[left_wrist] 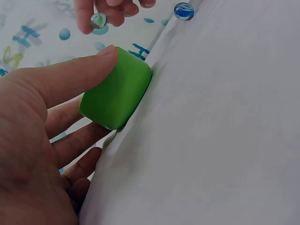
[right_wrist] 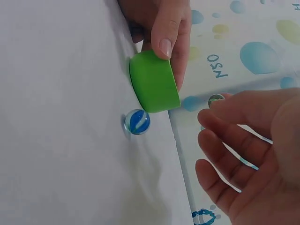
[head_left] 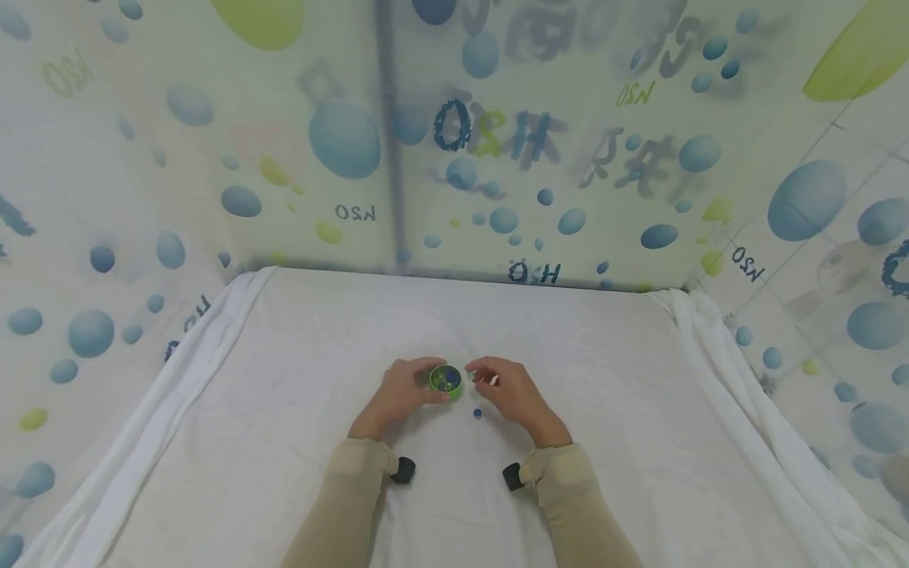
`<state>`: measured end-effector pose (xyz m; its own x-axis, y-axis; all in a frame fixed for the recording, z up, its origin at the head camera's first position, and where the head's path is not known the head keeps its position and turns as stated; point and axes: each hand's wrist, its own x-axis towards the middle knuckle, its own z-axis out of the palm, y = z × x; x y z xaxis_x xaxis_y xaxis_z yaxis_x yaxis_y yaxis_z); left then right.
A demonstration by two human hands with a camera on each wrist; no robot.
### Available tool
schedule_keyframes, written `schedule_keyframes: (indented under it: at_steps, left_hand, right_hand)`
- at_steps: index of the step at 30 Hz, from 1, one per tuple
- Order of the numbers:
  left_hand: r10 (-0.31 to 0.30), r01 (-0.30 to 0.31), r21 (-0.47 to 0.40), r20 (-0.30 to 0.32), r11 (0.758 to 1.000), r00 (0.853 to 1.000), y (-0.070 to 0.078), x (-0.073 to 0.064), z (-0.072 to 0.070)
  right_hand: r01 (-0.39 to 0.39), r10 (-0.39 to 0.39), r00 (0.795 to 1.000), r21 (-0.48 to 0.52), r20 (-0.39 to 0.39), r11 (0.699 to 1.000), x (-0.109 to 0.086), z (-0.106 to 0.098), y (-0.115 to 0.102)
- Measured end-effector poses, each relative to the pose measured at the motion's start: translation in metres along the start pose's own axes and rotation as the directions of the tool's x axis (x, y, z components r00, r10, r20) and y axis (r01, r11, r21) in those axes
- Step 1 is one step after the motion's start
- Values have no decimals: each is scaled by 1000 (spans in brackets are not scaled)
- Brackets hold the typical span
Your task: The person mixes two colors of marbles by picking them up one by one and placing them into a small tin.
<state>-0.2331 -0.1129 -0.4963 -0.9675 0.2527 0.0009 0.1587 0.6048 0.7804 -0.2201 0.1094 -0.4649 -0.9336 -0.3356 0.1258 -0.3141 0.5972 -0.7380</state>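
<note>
A small green bowl [head_left: 434, 386] stands upright on the white cloth, with several marbles [head_left: 446, 379] inside, some of them blue. My left hand [head_left: 406, 388] holds it from the side; in the left wrist view the thumb lies against the green wall [left_wrist: 119, 91] and fingers are on the far side. To the bowl's right, my right hand [head_left: 513, 388] pinches a clear marble with green in it [left_wrist: 98, 20] between thumb and fingertip, apart from the bowl. A blue-and-white swirled marble [right_wrist: 138, 122] rests on the cloth near the bowl, below the right hand in the head view.
White cloth [head_left: 284, 473] covers the table and bunches in folds at its left and right edges. Behind and on both sides hang curtains [head_left: 454, 213] printed with blue and green dots and letters. A black wrist piece [head_left: 403, 470] sits at the left cuff.
</note>
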Motion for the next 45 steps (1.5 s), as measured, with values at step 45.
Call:
schedule_keyframes:
  at_steps: [45]
  left_hand:
    - [18, -18, 0, -3, 1000, 1000, -1, 1, 0]
  right_hand:
    - [79, -91, 995, 212, 45, 974, -1, 3, -5]
